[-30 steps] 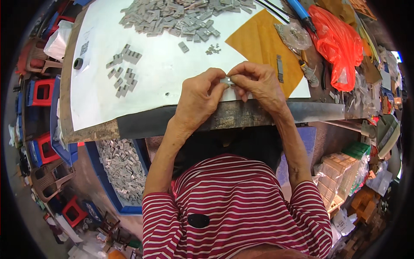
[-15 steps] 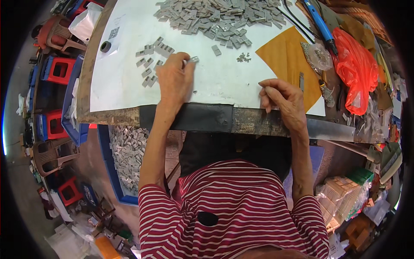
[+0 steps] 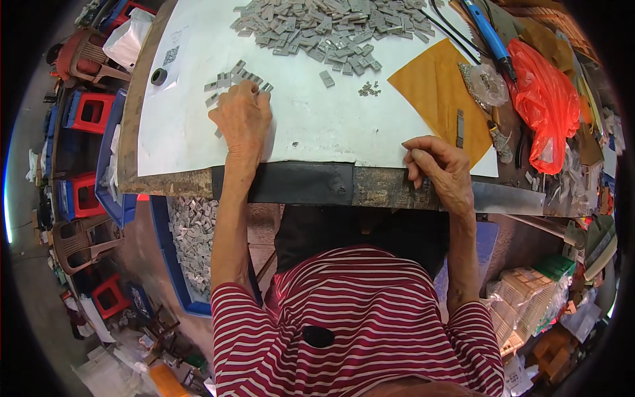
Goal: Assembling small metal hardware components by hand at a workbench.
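Note:
My left hand (image 3: 246, 118) is closed over a loose group of small grey metal pieces (image 3: 237, 71) at the left of the white sheet. A small grey metal piece (image 3: 266, 87) shows at its fingertips; the hand covers part of the group. Over the sheet's front right edge, my right hand (image 3: 444, 171) is curled, thumb and forefinger together; whatever may be between them is too small to make out. A single grey metal piece (image 3: 327, 79) lies by a little cluster of tiny metal parts (image 3: 370, 88). Beyond them spreads a big heap of grey metal pieces (image 3: 331, 30).
Right of the white sheet (image 3: 324, 132) lie a brown sheet (image 3: 433, 86), a blue pen-like tool (image 3: 486, 33), a clear bag (image 3: 488, 86) and a red plastic bag (image 3: 546, 106). A black ring (image 3: 159, 77) sits at the left. Below the table, a blue bin (image 3: 165, 245) holds many grey pieces.
My left hand has moved left with the small grey metal piece, onto the loose group. My right hand has shifted slightly down and right, its fingers still curled.

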The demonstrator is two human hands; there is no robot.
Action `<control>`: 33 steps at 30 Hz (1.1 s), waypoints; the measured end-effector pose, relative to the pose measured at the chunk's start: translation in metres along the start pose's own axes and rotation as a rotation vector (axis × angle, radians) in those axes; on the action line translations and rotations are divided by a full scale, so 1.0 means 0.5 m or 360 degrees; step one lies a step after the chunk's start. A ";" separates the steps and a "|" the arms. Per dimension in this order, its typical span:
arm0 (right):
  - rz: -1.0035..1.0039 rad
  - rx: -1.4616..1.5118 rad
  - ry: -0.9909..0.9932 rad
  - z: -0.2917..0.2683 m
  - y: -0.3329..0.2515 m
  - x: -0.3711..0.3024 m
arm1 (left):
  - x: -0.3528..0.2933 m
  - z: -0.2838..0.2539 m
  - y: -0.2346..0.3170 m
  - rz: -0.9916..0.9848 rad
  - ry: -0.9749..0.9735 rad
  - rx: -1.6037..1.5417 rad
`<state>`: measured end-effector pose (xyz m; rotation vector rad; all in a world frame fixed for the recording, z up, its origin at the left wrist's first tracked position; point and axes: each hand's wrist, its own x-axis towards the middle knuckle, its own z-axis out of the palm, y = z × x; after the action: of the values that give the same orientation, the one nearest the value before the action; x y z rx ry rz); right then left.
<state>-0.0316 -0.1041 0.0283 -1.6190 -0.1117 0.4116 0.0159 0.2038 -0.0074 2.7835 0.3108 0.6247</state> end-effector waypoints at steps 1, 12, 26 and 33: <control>0.0002 0.0002 0.0004 -0.002 0.002 -0.002 | 0.002 -0.004 0.003 -0.0005 -0.0025 0.0026; -0.0007 0.0062 0.0064 -0.015 0.012 -0.018 | 0.018 0.000 0.019 0.0056 -0.0027 0.0059; 0.0029 0.0065 0.0079 -0.013 0.014 -0.026 | 0.013 0.063 0.134 0.0434 -0.0174 -0.0509; -0.0044 0.0113 0.0119 -0.021 0.006 -0.033 | 0.002 0.045 0.132 0.0390 -0.0286 -0.0893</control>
<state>-0.0438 -0.1197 0.0291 -1.5594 -0.0624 0.3297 0.0363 0.1369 -0.0062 2.3196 -0.2181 0.4240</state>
